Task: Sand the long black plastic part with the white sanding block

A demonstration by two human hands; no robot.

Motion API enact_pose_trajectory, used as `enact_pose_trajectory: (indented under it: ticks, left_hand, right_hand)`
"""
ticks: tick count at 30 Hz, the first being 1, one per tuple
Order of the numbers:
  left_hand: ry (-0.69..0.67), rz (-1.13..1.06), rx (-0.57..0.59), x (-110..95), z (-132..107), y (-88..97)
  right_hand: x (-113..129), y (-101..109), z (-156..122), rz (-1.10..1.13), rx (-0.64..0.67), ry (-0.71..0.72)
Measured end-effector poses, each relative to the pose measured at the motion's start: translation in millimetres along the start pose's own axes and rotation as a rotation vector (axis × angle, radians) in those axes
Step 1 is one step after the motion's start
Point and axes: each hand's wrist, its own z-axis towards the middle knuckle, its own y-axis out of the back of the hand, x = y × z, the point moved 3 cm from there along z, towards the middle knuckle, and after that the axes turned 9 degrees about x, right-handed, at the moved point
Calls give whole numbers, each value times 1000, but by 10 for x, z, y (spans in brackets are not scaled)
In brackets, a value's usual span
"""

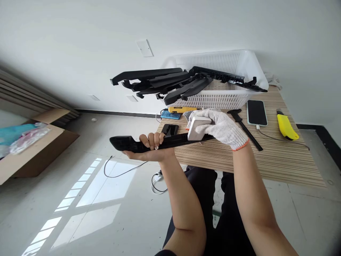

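Note:
My bare left hand (151, 147) wraps its fingers round a long black plastic trim piece (176, 142), palm up, left of the table's edge. A ring shows on one finger. My right hand (215, 126), in a white knitted glove with an orange cuff edge, grips a white rectangular block (196, 127). The block's lower end touches the trim piece near its right part. What the block is made of I cannot tell. The trim's right end is partly hidden behind the gloved hand.
A white plastic basket (229, 99) with several black trim pieces (151, 80) stands at the back. On the wooden table (287, 167) lie a yellow-handled tool (183, 110), a black tool (247, 131), a phone on a cable (256, 112), a dark phone (169, 129) and a yellow cutter (287, 126). An open cardboard box (45, 156) is at left.

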Motion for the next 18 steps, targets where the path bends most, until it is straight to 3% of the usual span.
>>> enact_pose_trajectory:
  ticks: [3, 6, 11, 15, 18]
  left_hand:
    - [1, 12, 11, -11, 6, -28]
    - [-1, 18, 16, -4, 2, -71]
    - [-20, 24, -5, 21, -17, -96]
    - [-7, 44, 6, 34, -20, -106]
    - [-1, 36, 15, 37, -20, -112]
  right_hand:
    - [25, 36, -34, -1, -3, -11]
    - [-6, -22, -14, -59, 86, -4]
    - [17, -122, 30, -195, -51, 52]
    - [0, -246, 41, -323, 108, -32]
    - [13, -237, 43, -283, -36, 33]
